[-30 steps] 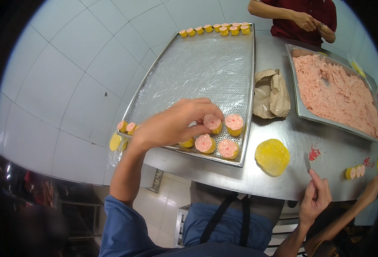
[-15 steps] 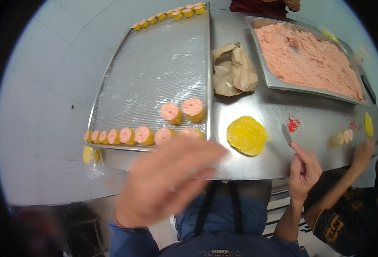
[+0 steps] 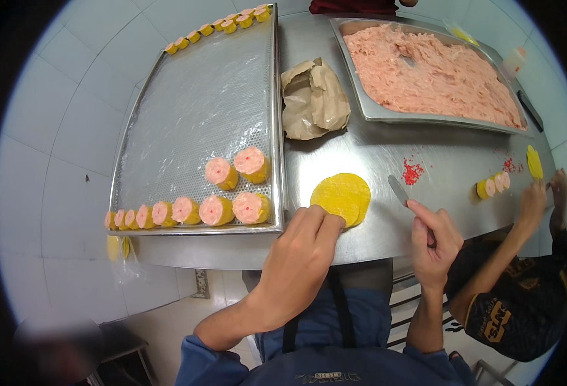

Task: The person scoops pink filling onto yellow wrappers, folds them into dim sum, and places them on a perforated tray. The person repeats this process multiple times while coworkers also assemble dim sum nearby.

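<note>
A short stack of round yellow dough wrappers (image 3: 342, 192) lies on the steel table just right of the tray. At its near left edge, my left hand (image 3: 301, 260) pinches the rim of a wrapper between closed fingers; the fingertips are partly hidden. My right hand (image 3: 435, 244) grips a small flat-bladed spatula (image 3: 398, 190), its blade tipped up and away to the left. Beyond that blade sits a little heap of red bits (image 3: 413, 172). Filled yellow dumplings with pink tops and red dots, such as this one (image 3: 251, 164), stand on the perforated metal tray (image 3: 180, 135).
A deep steel pan (image 3: 450, 120) of pink meat filling stands at the back right. Between pan and tray rests a crumpled brown paper bag (image 3: 315, 100). At right, a co-worker's hand (image 3: 533, 201) is near yellow wrappers (image 3: 534, 162) and several dumplings (image 3: 493, 185).
My left hand has moved from over the tray's near corner to the wrapper stack, its fingers closing on the edge. My right hand still holds the spatula. The whole view has shifted slightly.
</note>
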{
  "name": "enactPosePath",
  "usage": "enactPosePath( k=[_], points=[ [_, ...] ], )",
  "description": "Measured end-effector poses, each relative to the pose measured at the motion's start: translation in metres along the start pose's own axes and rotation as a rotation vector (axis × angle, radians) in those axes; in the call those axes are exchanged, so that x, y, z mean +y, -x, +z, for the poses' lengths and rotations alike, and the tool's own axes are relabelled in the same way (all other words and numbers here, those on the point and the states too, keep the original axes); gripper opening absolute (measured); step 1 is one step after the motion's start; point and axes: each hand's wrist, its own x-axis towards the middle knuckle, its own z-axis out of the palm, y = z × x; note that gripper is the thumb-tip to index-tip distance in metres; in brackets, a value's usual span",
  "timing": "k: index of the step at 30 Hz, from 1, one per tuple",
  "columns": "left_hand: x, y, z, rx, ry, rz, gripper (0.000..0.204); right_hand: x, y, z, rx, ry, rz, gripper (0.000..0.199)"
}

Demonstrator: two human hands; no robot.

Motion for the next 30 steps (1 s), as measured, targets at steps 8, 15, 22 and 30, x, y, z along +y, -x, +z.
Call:
enactPosePath(
  k=[8,15,22,30],
  points=[
    [0.015,0.007,0.003,0.003,0.78,-0.294,0.013,-0.051,0.005,-0.002,-0.212,-0.293,0.299,0.025],
    [0.015,0.016,0.003,-0.03,0.845,-0.356,0.012,-0.066,-0.001,0.001,-0.29,-0.268,0.324,0.021],
    [0.005,0.025,0.009,-0.015,0.9,-0.347,0.009,-0.068,0.001,0.012,-0.285,-0.299,0.277,0.015],
    [-0.009,0.052,0.02,0.157,1.304,-0.582,0.015,-0.042,-0.006,-0.009,-0.177,-0.016,0.476,0.005]
  ],
)
